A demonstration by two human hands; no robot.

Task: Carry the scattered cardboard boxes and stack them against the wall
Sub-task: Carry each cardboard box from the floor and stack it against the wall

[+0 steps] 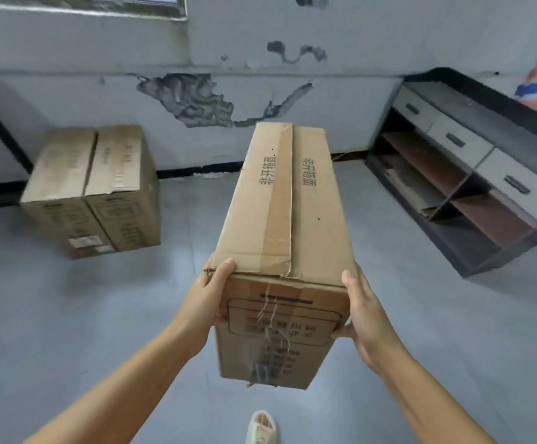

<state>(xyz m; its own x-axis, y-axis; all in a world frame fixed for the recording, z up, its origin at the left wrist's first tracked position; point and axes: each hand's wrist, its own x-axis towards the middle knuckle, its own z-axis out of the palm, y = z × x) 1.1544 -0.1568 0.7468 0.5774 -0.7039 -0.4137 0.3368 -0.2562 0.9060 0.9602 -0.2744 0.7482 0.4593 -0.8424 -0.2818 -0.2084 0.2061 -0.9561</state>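
Nearest the camera, a foot in a pale open-toed slipper (260,426) stands on the grey tiled floor (84,331), and just above it two bare forearms reach forward. The left hand (208,302) and the right hand (365,318) clamp the near end of a long brown cardboard box with a taped top seam and black printed characters (280,213). Each grip is wrapped on the box: the thumb hooks over the top edge at its corner, the palm presses the side, and the fingers curl out of sight round the side, so I cannot tell how far under they reach. The box is held clear of the floor, its long axis pointing away toward the wall. Farther off to the left, two brown cardboard boxes (91,190) sit touching side by side on the floor, right against the black skirting of the peeling white wall (196,100). At the right stands a dark open shelf unit with pale drawers (453,174). To do this step well, I judge the person should keep the load level, turn left toward the resting pair, and lower the box squarely on top or flush beside them, sliding fingers out last so it stays aligned with the wall.
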